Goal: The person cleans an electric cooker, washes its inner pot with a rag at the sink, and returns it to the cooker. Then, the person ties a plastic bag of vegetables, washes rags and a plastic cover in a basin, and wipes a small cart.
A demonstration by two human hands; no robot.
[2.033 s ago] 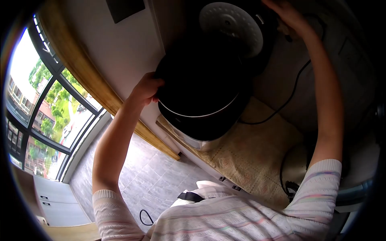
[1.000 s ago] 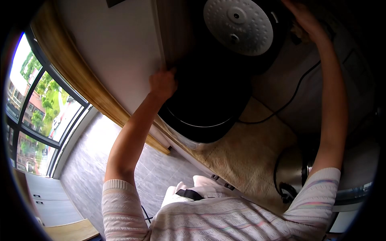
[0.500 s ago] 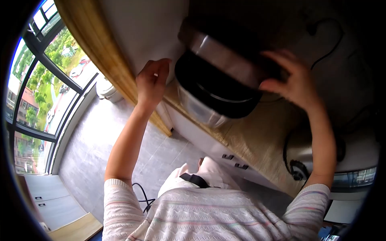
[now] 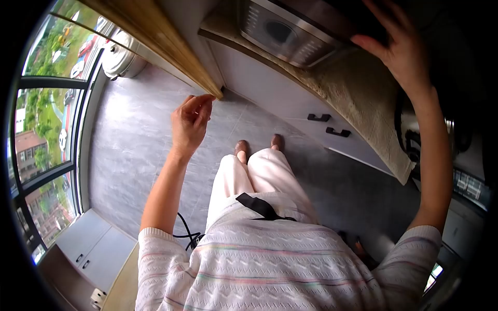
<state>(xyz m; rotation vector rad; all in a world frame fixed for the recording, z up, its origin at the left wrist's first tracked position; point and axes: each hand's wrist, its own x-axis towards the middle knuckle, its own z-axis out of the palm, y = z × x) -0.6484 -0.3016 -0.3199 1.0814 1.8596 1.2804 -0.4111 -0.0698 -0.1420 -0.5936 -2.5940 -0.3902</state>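
Note:
A rice cooker [image 4: 287, 36] with a silvery control panel of buttons and a dark display stands on the counter at the top of the view. Its upper part is cut off by the frame edge and lost in shadow. My right hand [image 4: 407, 59] is at the cooker's right side, thumb and fingers spread; whether it touches the dark body I cannot tell. My left hand [image 4: 191, 125] hangs in the air over the floor, left of the counter, its fingers curled together with nothing visible in them.
The counter [image 4: 353, 98] has a worn edge above cabinet doors with black handles [image 4: 338, 132]. A metal appliance [image 4: 410, 122] stands on its right. A lidded white pot [image 4: 122, 56] sits by the window. A wooden post [image 4: 171, 46] rises left of the counter.
The view has tilted down, putting the cooker higher in the frame. Its raised lid and dark interior no longer show; the front panel does. My left hand has moved away from the cooker.

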